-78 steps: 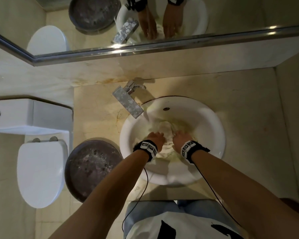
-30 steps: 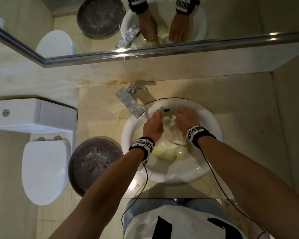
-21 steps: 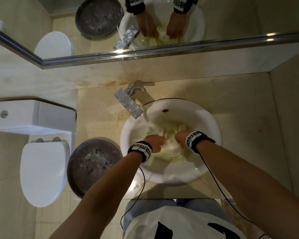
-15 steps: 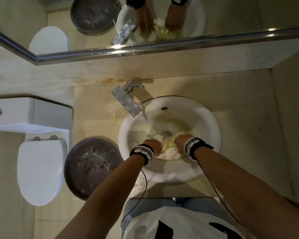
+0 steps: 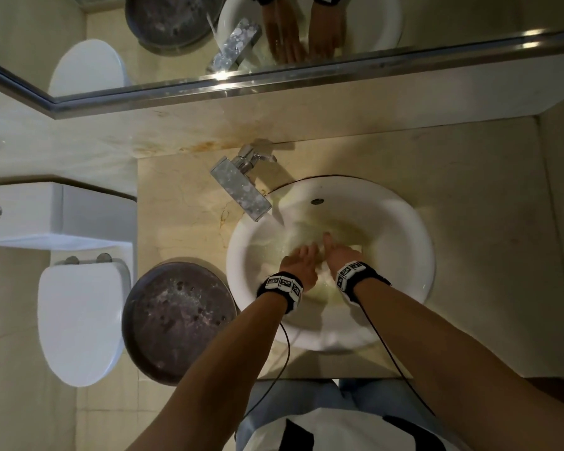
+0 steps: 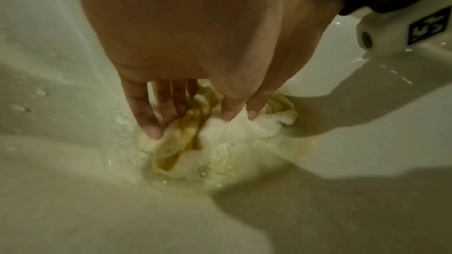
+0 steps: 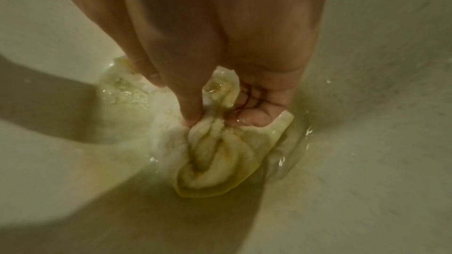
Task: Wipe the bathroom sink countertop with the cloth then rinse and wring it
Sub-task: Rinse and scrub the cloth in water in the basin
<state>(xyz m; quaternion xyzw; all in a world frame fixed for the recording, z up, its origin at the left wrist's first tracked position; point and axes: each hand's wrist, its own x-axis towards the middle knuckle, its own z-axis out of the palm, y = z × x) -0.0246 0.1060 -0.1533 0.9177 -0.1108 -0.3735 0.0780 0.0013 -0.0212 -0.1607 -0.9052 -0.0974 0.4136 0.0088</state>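
The cloth (image 6: 220, 132) lies wet and bunched at the bottom of the white sink (image 5: 404, 222), in yellowish water. The left hand (image 5: 298, 262) has its fingers (image 6: 144, 111) straight and pushes down on the cloth. The right hand (image 5: 337, 253) pinches a fold of the cloth between the thumb and the curled fingers (image 7: 252, 117). The tap (image 5: 240, 187) stands behind, on the countertop (image 5: 469, 190).

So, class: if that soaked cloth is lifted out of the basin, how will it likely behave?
Probably floppy: the cloth lies in soft bunched folds under the right hand. Likely heavy for its size and dripping, since it sits in yellowish water at the bottom of the sink. It may sag from the left hand unless gathered.
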